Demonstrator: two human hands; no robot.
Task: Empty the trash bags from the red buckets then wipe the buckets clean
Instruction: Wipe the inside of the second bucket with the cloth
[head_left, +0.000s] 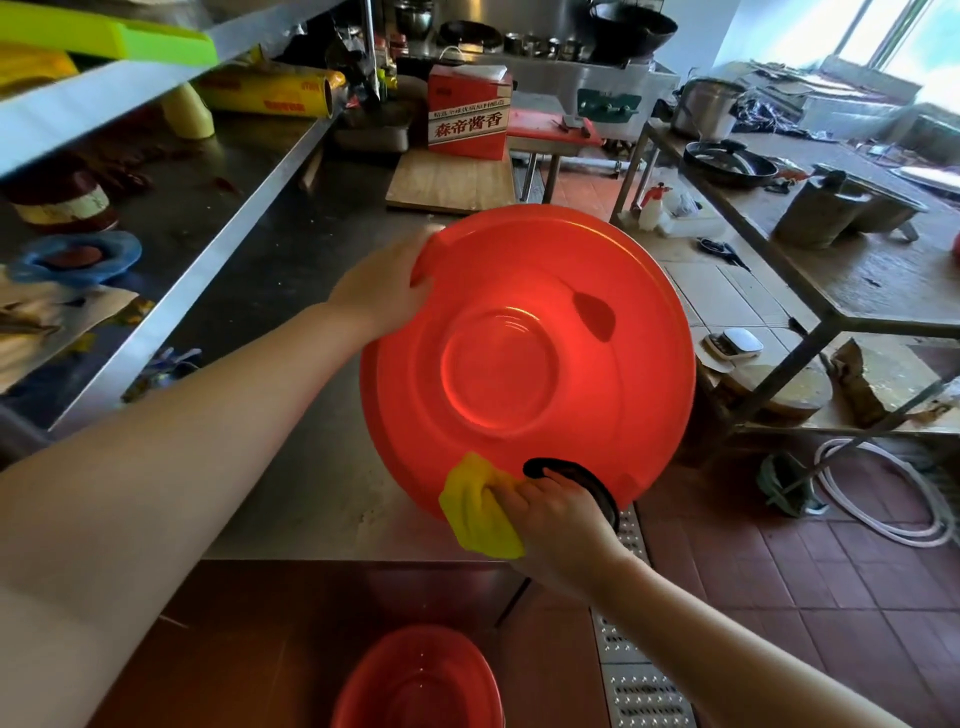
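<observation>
A large red bucket (524, 358) is tilted over the steel counter with its open mouth toward me, so I look down to its round bottom. My left hand (387, 288) grips its rim at the upper left. My right hand (558, 525) holds a yellow cloth (475, 512) bunched against the lower rim, next to a black handle (582, 478). A second red bucket (421, 680) stands on the floor below, at the bottom edge of the view.
The steel counter (291, 364) runs left, with a shelf above holding cling-film rolls (270, 93). A wooden board (452, 182) and a red carton (467, 111) lie behind the bucket. A cluttered table (831, 291) stands at right, a white hose (883, 499) on the tiled floor.
</observation>
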